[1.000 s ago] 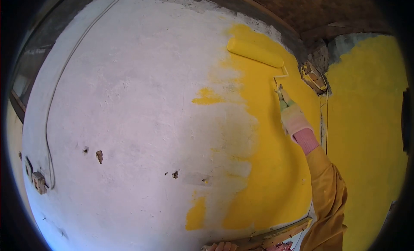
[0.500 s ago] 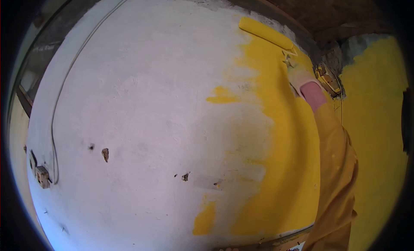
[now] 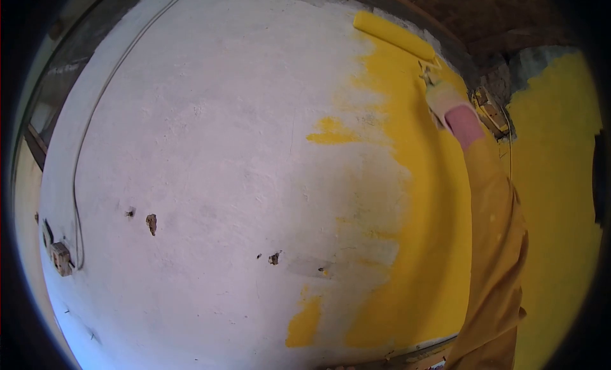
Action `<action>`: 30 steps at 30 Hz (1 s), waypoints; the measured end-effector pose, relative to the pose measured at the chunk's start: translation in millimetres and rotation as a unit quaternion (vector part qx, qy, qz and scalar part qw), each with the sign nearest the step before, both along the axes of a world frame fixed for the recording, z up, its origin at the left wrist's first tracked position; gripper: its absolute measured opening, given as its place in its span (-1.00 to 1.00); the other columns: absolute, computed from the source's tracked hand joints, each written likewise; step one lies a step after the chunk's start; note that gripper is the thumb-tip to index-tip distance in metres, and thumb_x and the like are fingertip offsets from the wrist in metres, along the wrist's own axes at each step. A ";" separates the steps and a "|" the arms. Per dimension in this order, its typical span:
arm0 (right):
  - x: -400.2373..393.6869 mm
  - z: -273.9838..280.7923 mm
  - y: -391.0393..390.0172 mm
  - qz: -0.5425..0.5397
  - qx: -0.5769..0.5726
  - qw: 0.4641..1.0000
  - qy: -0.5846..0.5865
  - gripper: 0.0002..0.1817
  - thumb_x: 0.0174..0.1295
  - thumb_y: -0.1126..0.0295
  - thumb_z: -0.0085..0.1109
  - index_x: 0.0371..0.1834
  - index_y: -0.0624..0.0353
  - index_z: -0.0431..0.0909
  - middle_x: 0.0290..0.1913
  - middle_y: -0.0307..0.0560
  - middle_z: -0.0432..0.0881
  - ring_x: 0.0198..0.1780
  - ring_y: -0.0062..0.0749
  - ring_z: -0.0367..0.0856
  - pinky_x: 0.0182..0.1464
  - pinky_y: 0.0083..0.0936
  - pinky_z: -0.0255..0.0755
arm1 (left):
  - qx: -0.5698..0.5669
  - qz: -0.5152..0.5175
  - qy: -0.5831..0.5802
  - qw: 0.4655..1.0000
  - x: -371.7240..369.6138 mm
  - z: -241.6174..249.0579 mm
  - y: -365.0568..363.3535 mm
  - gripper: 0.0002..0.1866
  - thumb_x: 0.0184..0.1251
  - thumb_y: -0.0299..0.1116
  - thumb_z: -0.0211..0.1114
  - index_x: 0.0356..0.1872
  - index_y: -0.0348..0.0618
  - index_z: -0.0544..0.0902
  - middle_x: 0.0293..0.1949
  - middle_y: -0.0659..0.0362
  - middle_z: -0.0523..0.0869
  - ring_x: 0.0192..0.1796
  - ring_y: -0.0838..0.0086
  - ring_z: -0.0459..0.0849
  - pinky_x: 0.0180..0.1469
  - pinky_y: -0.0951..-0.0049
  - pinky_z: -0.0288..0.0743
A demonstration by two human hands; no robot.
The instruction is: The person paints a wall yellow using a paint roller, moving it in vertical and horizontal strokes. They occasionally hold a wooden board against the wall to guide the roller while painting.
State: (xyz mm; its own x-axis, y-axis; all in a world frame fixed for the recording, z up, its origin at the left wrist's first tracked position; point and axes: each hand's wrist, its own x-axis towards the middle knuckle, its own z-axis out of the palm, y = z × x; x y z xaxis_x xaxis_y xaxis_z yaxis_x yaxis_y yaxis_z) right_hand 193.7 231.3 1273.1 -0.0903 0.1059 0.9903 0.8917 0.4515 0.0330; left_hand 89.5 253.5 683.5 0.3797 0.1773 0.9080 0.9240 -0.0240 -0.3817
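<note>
Where the wall [image 3: 191, 147] nears its dark upper border, the paint roller [image 3: 394, 36] lies aslant, its yellow sleeve apparently against the surface, the left end higher than the right. The right hand [image 3: 447, 104], in a pale glove with a pink cuff [image 3: 465, 126], is closed around the roller's handle, just below the bent wire frame [image 3: 437, 64]; the fingers are partly hidden. Its arm, in a mustard-brown sleeve [image 3: 493, 243], reaches up from the lower right. Of the left hand [image 3: 342, 368], only a sliver shows at the bottom edge — too little to tell whether it holds anything.

Yellow paint [image 3: 426, 243] covers the right part of this wall, ending in a ragged edge, with separate patches further left; the rest is whitish, pitted by small holes [image 3: 151, 223]. The adjoining wall [image 3: 557, 179] is mostly yellow too. Near the corner, close to the gloved hand, sits a rough wooden piece [image 3: 491, 109]. At far left, a pale cable [image 3: 75, 179] runs down beside a small box [image 3: 62, 258].
</note>
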 end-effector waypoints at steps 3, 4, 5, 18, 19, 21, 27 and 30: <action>-11.5 5.3 3.1 0.069 -0.004 0.997 0.034 -0.52 0.22 0.29 -0.30 0.25 0.02 0.20 0.12 0.26 0.38 0.13 0.07 0.39 0.15 -0.24 0.25 | -0.008 -0.086 -0.037 0.996 -5.5 13.5 -14.1 -0.54 0.06 -0.26 0.11 0.08 0.08 0.47 0.10 0.19 0.42 0.15 0.33 0.32 0.16 0.21 0.16; -12.6 -11.2 2.8 0.084 -0.015 0.996 0.038 -0.52 0.23 0.29 -0.30 0.26 0.02 0.19 0.11 0.27 0.38 0.13 0.07 0.38 0.15 -0.23 0.25 | -0.019 -0.090 -0.031 0.995 -4.7 10.5 -16.1 -0.54 0.06 -0.26 0.11 0.08 0.08 0.47 0.10 0.19 0.42 0.15 0.33 0.32 0.16 0.21 0.16; -12.5 -29.8 1.7 0.099 -0.025 0.994 0.043 -0.52 0.23 0.28 -0.30 0.26 0.02 0.17 0.10 0.28 0.39 0.13 0.08 0.38 0.15 -0.22 0.25 | -0.050 -0.096 -0.054 0.993 -3.7 7.2 -13.5 -0.54 0.07 -0.26 0.10 0.09 0.06 0.46 0.11 0.19 0.40 0.16 0.33 0.31 0.17 0.20 0.16; 43.2 -488.1 -30.6 0.016 -0.153 0.988 0.004 -0.49 0.12 0.55 -0.04 0.19 0.39 0.19 0.15 0.09 0.39 -0.50 -0.15 0.54 -0.51 -0.33 0.43 | -0.053 -0.062 -0.059 0.995 -4.4 42.2 -42.4 -0.63 0.03 -0.33 0.14 -0.05 0.04 0.51 -0.04 0.32 0.47 0.05 0.46 0.37 0.08 0.34 0.22; 45.8 -501.3 -28.1 0.004 -0.100 0.995 -0.020 -0.48 0.12 0.56 -0.05 0.20 0.38 0.17 0.09 0.11 0.44 -0.47 -0.08 0.56 -0.49 -0.31 0.44 | -0.047 -0.070 -0.063 0.995 -3.7 40.7 -41.7 -0.63 0.04 -0.34 0.15 -0.04 0.03 0.51 -0.04 0.30 0.47 0.05 0.44 0.37 0.09 0.33 0.21; 43.7 -478.6 -30.8 -0.001 -0.086 0.996 -0.035 -0.48 0.14 0.55 -0.06 0.21 0.38 0.16 0.02 0.11 0.48 -0.46 -0.04 0.55 -0.48 -0.30 0.44 | -0.064 -0.083 -0.072 0.992 -2.0 42.2 -46.8 -0.62 0.02 -0.37 0.15 -0.04 0.01 0.50 -0.03 0.29 0.47 0.06 0.44 0.36 0.10 0.33 0.20; 33.3 -406.7 -5.5 -0.228 0.088 0.962 -0.123 -0.96 0.04 0.51 0.04 -0.49 0.15 0.39 -0.53 -0.17 0.43 -0.64 -0.40 0.47 -0.61 -0.45 0.36 | -0.104 -0.081 -0.066 0.989 -2.6 51.3 -61.3 -0.55 -0.03 -0.41 0.20 0.00 -0.08 0.46 0.02 0.22 0.43 0.09 0.39 0.34 0.14 0.29 0.17; 38.1 -438.6 -7.8 -0.118 0.068 0.988 -0.076 -0.93 -0.02 0.46 0.09 -0.47 0.13 0.41 -0.57 -0.18 0.40 -0.64 -0.42 0.47 -0.61 -0.48 0.36 | -0.137 -0.059 -0.047 0.988 -0.6 61.2 -73.1 -0.53 0.00 -0.34 0.24 0.02 -0.11 0.43 0.03 0.18 0.43 0.09 0.36 0.34 0.15 0.27 0.18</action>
State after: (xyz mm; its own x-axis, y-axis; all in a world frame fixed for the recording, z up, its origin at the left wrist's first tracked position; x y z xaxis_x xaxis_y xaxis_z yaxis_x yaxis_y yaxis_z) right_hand 231.8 223.6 834.5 -0.2267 0.0093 0.9739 0.9520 0.2132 0.2196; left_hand 88.9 180.4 744.7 0.3289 0.3810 0.8641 0.9395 -0.2245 -0.2587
